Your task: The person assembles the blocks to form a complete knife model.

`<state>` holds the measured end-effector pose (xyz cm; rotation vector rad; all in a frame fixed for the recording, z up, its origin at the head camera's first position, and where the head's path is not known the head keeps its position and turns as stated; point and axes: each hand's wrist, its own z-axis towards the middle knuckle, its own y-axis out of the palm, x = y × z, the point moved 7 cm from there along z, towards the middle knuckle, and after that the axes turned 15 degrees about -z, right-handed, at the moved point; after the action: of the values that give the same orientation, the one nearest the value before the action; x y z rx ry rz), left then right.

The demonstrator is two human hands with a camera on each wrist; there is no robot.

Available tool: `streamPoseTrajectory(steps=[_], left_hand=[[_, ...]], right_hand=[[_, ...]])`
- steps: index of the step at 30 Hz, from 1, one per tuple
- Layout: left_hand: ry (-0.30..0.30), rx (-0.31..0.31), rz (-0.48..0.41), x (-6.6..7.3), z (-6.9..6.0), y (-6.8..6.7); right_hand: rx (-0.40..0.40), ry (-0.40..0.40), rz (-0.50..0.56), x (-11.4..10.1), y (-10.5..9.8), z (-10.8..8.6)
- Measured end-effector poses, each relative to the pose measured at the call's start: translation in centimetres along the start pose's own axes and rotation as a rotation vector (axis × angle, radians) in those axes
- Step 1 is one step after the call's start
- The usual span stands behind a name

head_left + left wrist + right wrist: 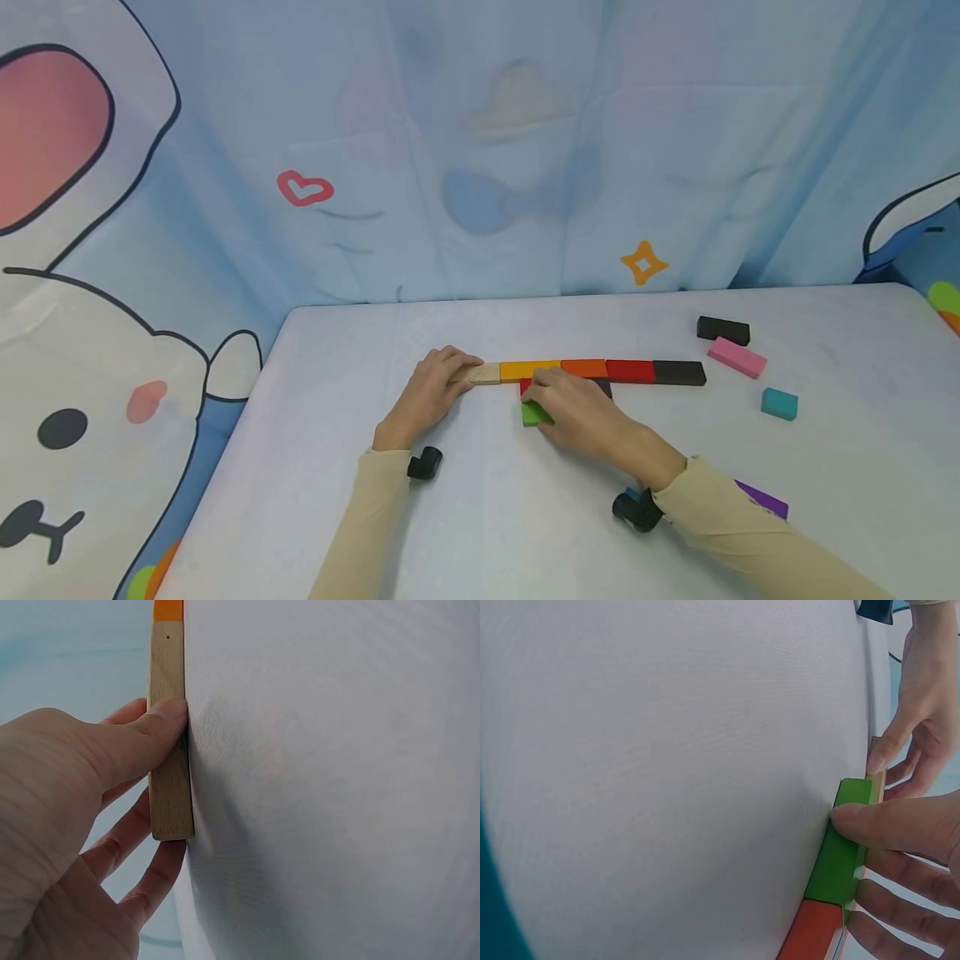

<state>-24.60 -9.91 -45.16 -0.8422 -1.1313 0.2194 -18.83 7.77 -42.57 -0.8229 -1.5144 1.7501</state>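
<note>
My left hand (427, 396) holds the bare wooden block (487, 374) at the left end of a row, its thumb on the near side and fingers behind. From there the row runs right through a yellow block (525, 370), an orange block (583, 368), a red block (630, 372) and a black block (679, 372). In front of the row, my right hand (581, 417) pinches a green block (834, 855) between thumb and fingers. An orange-red block (810, 930) adjoins its end in the right wrist view. Parts of red and dark blocks show behind the right hand.
On the right of the white table (300, 517) lie a loose black block (723, 330), a pink block (737, 357) and a teal block (779, 404). A purple block (765, 498) is partly hidden by the right sleeve. A printed curtain (480, 167) hangs behind.
</note>
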Motion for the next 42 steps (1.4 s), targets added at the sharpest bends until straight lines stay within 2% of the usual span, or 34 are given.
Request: streamPoseTrajectory(steps=[16, 22, 25, 29, 34, 37, 42], left_hand=[[-0.017, -0.002, -0.001, -0.1, 0.1, 0.1], [-0.02, -0.002, -0.001, -0.1, 0.0, 0.0], [-0.018, -0.001, 0.0, -0.1, 0.0, 0.0], [-0.011, -0.001, 0.002, -0.1, 0.0, 0.0], [-0.015, -0.004, 0.003, -0.1, 0.0, 0.1], [-0.017, -0.009, 0.002, -0.1, 0.0, 0.1], [-0.017, -0.005, 0.003, 0.0, 0.1, 0.0]], right_hand=[[-0.01, 0.001, -0.017, -0.2, -0.1, 0.3], [-0.003, 0.011, 0.023, 0.2, -0.9, -0.3], [-0.013, 0.045, 0.049, 1.0, -1.9, -0.8], [0.012, 0.074, 0.061, 2.4, -3.6, -1.6], [0.048, 0.07, 0.073, 3.7, -5.0, -3.3], [0.033, 0.08, 0.062, 4.3, -5.3, -4.5], [-0.035, 0.11, 0.055, 5.0, -4.8, -6.6]])
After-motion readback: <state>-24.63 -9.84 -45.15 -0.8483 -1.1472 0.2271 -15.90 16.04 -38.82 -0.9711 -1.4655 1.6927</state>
